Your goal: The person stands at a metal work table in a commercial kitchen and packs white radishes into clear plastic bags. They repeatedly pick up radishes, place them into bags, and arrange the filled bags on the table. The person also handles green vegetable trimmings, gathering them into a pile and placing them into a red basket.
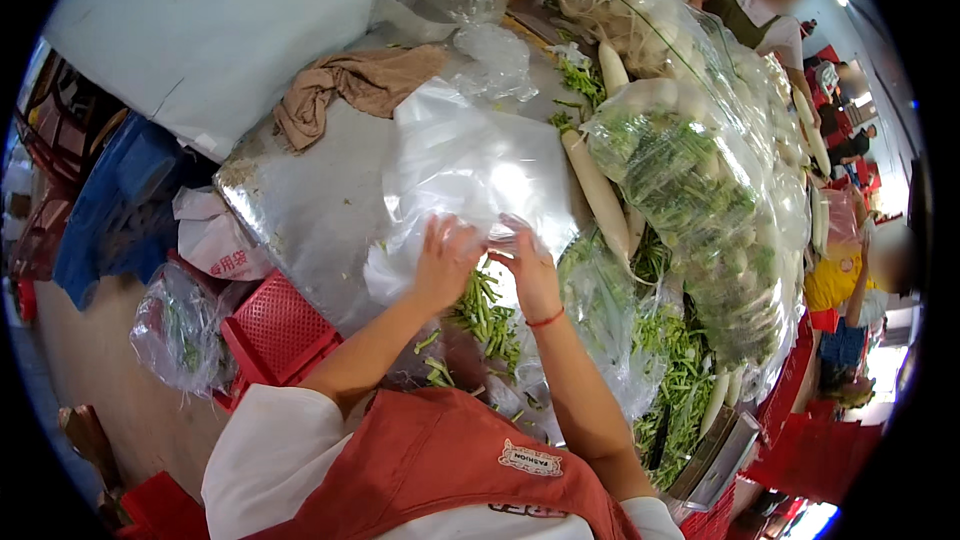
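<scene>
My left hand [448, 259] and my right hand [531, 270] are close together at the near edge of a stack of clear plastic bags [480, 157] on a metal table. Thin film shows between the fingers of both; the left fingers are blurred. A red cord circles the right wrist. Cut green stems [491, 319] lie just below the hands, between the forearms. A white radish [598, 191] with a trimmed top lies right of the bags, beside a large clear bag of radishes and greens [690, 172].
A brown cloth [360, 86] lies at the table's far left. Crumpled plastic [495, 60] is beyond the bags. Chopped greens [679, 367] and a metal-edged box [716, 457] are at right. A red crate [281, 330] stands at left. Other people work at far right.
</scene>
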A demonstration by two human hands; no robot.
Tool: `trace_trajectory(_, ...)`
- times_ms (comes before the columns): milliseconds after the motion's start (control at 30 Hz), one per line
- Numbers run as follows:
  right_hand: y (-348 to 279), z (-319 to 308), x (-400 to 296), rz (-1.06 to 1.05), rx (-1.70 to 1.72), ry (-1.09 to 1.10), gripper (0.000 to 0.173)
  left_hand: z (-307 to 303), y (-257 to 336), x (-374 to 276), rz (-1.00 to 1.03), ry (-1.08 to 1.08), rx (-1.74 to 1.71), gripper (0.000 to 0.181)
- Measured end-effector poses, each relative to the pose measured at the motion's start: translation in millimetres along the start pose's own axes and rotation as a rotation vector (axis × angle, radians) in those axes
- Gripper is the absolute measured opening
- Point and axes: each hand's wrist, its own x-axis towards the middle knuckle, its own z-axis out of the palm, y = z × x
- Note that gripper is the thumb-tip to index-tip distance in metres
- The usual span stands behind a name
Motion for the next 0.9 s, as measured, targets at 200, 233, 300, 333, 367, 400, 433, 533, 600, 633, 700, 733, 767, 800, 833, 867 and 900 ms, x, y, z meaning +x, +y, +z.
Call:
trace_trajectory(200, -9, -22, -60, -0.117, 0.34, 0.213, 0.025, 12, -23, 17, 0.14, -0.13, -0.231, 0.038)
trace_trajectory(233, -4, -28, -60, -0.132, 0.265, 0.287, 0.023, 8, -26, 16, 0.205, -0.171, -0.198, 0.039)
trace_trajectory(300, -4, -44, -60, -0.17, -0.213, 0.434, 0.02, 8, -28, 14, 0.258, -0.166, -0.16, 0.036)
trace_trajectory(333, -1, -61, -58, -0.221, 0.002, 0.508, 0.02, 9, -33, 12, 0.196, -0.185, -0.122, 0.035)
trace_trajectory(367, -2, -82, -57, -0.277, 0.215, 0.584, 0.021, 11, -41, 7, 0.137, -0.205, -0.09, 0.035)
trace_trajectory(400, -34, -92, -67, -0.407, 0.371, 0.733, 0.03, 16, -56, -5, -0.065, -0.152, -0.154, 0.039)
trace_trajectory(433, -55, -106, -69, -0.396, 0.423, 0.739, 0.029, 15, -88, -21, -0.297, -0.092, -0.174, 0.044)
trace_trajectory(533, -122, -129, -100, -0.461, 0.204, 0.623, 0.023, -16, -114, -7, -0.287, -0.337, -0.112, 0.058)
trace_trajectory(600, -135, -126, -114, -0.489, 0.195, 0.565, 0.021, -70, -51, 43, -0.328, -0.172, -0.341, 0.056)
trace_trajectory(633, -135, -120, -118, -0.47, 0.214, 0.566, 0.021, -99, -12, 66, -0.295, -0.038, -0.399, 0.056)
trace_trajectory(700, -130, -98, -120, -0.414, 0.259, 0.54, 0.02, -124, 58, 71, -0.142, 0.208, -0.485, 0.06)
trace_trajectory(733, -127, -88, -123, -0.406, 0.292, 0.523, 0.02, -126, 89, 63, -0.013, 0.316, -0.526, 0.063)
trace_trajectory(767, -121, -76, -122, -0.391, 0.332, 0.487, 0.02, -130, 123, 68, 0.155, 0.315, -0.478, 0.058)
trace_trajectory(800, -113, -69, -123, -0.377, 0.367, 0.468, 0.02, -127, 152, 72, 0.322, 0.303, -0.443, 0.054)
trace_trajectory(833, -108, -59, -127, -0.361, 0.399, 0.444, 0.022, -113, 162, 76, 0.353, 0.355, -0.346, 0.047)
trace_trajectory(867, -102, -50, -131, -0.35, 0.429, 0.422, 0.024, -93, 163, 77, 0.385, 0.409, -0.253, 0.039)
trace_trajectory(900, -98, -45, -137, -0.338, 0.459, 0.404, 0.025, -82, 157, 68, 0.287, 0.281, -0.299, 0.031)
